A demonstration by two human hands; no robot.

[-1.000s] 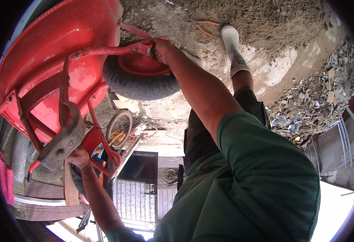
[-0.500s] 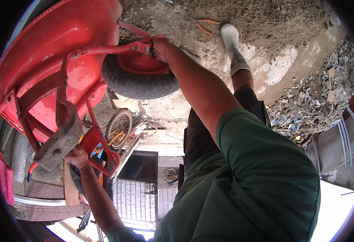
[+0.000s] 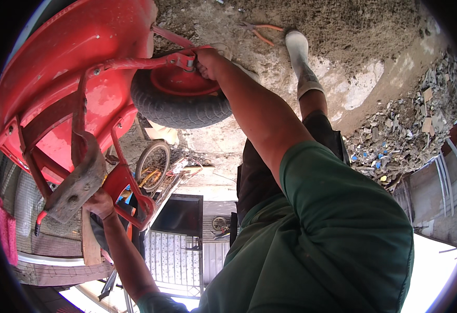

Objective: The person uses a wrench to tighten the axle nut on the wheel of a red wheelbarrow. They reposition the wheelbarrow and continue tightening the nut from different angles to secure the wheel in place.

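Head view: packed dirt ground (image 3: 343, 31), rubble heap (image 3: 411, 141) alongside. Right hand (image 3: 207, 61) closed on red wheelbarrow (image 3: 66, 78) frame by wheel (image 3: 179, 107); left hand (image 3: 99, 203) clasps its leg.

A red wheelbarrow (image 3: 66, 78) is tipped up. The right hand (image 3: 207, 61) grips its frame beside the black tyre (image 3: 179, 109); the left hand (image 3: 100, 203) holds a lower red bar, possibly the leg brace.
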